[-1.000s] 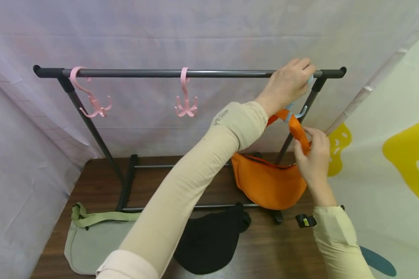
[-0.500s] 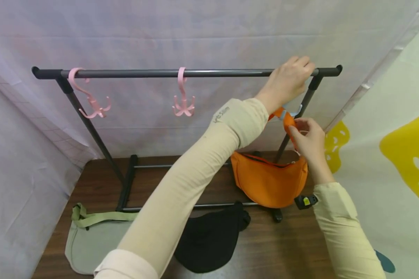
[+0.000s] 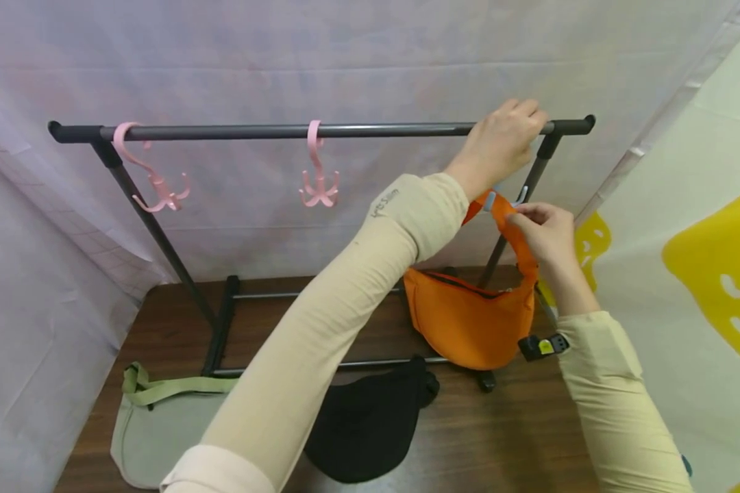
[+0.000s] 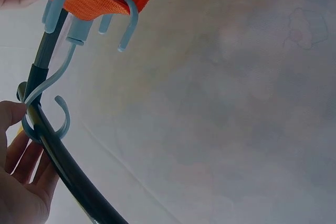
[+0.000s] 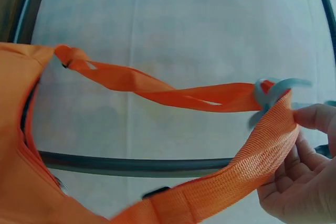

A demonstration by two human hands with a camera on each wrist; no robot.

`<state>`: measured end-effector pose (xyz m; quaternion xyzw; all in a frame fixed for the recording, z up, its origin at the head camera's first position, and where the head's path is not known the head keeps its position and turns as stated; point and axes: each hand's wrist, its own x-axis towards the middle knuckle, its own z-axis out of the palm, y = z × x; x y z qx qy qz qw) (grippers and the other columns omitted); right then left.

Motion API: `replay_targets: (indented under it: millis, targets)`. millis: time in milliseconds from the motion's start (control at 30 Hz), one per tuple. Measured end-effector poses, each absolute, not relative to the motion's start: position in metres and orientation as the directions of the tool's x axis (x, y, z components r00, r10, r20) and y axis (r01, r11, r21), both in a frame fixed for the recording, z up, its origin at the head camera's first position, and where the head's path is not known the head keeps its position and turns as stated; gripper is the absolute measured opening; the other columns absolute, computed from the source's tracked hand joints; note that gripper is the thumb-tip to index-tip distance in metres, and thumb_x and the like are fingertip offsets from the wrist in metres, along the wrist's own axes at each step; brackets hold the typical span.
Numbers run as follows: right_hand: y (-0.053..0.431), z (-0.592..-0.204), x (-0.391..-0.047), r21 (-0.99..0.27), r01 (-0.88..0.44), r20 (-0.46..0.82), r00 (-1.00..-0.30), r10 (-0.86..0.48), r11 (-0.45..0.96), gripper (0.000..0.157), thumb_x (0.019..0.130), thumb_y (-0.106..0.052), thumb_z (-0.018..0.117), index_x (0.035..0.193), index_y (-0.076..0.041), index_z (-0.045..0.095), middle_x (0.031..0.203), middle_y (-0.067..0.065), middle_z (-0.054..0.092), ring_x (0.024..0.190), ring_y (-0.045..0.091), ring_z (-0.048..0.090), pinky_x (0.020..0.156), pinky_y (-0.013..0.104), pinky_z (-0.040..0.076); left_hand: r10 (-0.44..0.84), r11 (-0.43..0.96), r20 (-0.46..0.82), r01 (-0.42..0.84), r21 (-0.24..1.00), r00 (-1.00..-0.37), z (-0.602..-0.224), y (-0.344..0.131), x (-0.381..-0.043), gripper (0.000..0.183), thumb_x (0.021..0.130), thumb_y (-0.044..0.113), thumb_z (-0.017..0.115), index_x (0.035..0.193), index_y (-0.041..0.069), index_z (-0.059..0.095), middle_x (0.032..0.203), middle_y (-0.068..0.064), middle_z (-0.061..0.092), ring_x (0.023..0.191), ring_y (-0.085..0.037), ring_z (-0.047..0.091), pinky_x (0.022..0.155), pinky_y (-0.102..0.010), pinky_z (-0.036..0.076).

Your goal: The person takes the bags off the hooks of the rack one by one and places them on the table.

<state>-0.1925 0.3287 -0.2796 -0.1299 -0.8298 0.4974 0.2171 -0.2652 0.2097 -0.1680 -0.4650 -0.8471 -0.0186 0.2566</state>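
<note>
My left hand [image 3: 506,140] is at the right end of the rack's dark bar [image 3: 395,130]. In the left wrist view, its thumb and fingers hold the curved top of a light blue multi-prong hook [image 4: 79,29] around the bar. An orange bag [image 3: 469,318] hangs from that hook by its strap [image 5: 247,156], which lies over the prongs. My right hand [image 3: 545,233] pinches the strap between thumb and fingers, just beside the hook. The bag's zipper side faces up, partly open, and its body hangs above the floor.
Two pink hooks, one at the left [image 3: 154,181] and one mid-bar [image 3: 317,171], hang from the rack. A grey-green bag [image 3: 166,435] and a black bag [image 3: 364,431] lie on the wooden floor [image 3: 487,438]. White curtains surround the rack.
My right hand has moved up the strap toward the hook, and more of the strap below it now shows. The left hand stays at the bar. The head view has shifted slightly.
</note>
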Motion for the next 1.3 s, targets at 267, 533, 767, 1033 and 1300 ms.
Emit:
replay_targets:
  millis: [267, 533, 767, 1033, 1300]
  targets:
    - [0.317, -0.245, -0.192, -0.753, 0.022, 0.345, -0.838, 0.423, 0.658, 0.024, 0.085, -0.018, 0.055, 0.096, 0.001, 0.065, 0.061, -0.019, 0.052, 0.059, 0.006, 0.047, 0.049, 0.017, 0.038, 0.779, 0.563, 0.437, 0.809, -0.169, -0.45, -0.166, 0.206, -0.27, 0.036, 0.092, 0.014, 0.042, 0.126, 0.017, 0.052, 0.118, 0.003, 0.053, 0.106, -0.012, 0.049, 0.088, -0.015, 0.04]
    - [0.296, -0.22, -0.199, -0.587, -0.021, 0.531, -0.765, 0.365, 0.809, 0.022, 0.08, -0.013, 0.053, 0.088, 0.002, 0.068, 0.059, -0.002, 0.056, 0.044, 0.003, 0.041, 0.042, 0.017, 0.034, 0.771, 0.546, 0.434, 0.834, -0.075, -0.466, -0.16, 0.2, -0.275, 0.025, 0.09, 0.015, 0.049, 0.111, 0.015, 0.061, 0.108, 0.003, 0.056, 0.1, -0.011, 0.05, 0.083, -0.016, 0.039]
    - [0.28, -0.225, -0.209, -0.506, -0.043, 0.633, -0.697, 0.337, 0.861, 0.022, 0.079, -0.007, 0.05, 0.085, 0.002, 0.069, 0.073, 0.017, 0.065, 0.056, 0.022, 0.053, 0.049, 0.024, 0.036, 0.76, 0.542, 0.443, 0.84, -0.027, -0.476, -0.157, 0.195, -0.279, 0.016, 0.088, 0.015, 0.05, 0.099, 0.013, 0.063, 0.096, 0.004, 0.052, 0.084, -0.009, 0.041, 0.076, -0.018, 0.035]
    - [0.267, -0.233, -0.219, -0.465, -0.029, 0.705, -0.616, 0.35, 0.885, 0.016, 0.077, -0.004, 0.05, 0.062, -0.001, 0.052, 0.056, 0.011, 0.047, 0.055, 0.03, 0.038, 0.049, 0.034, 0.026, 0.755, 0.546, 0.446, 0.837, -0.023, -0.48, -0.155, 0.195, -0.279, 0.016, 0.089, 0.018, 0.054, 0.1, 0.013, 0.063, 0.103, 0.002, 0.057, 0.092, -0.01, 0.049, 0.081, -0.02, 0.039]
    - [0.268, -0.225, -0.212, -0.511, -0.105, 0.699, -0.628, 0.341, 0.853, 0.019, 0.08, -0.006, 0.051, 0.079, 0.004, 0.068, 0.07, 0.016, 0.065, 0.055, 0.022, 0.049, 0.05, 0.024, 0.034, 0.743, 0.559, 0.439, 0.829, 0.008, -0.505, -0.154, 0.194, -0.28, 0.016, 0.089, 0.016, 0.052, 0.1, 0.013, 0.064, 0.102, 0.002, 0.057, 0.089, -0.009, 0.046, 0.078, -0.018, 0.038]
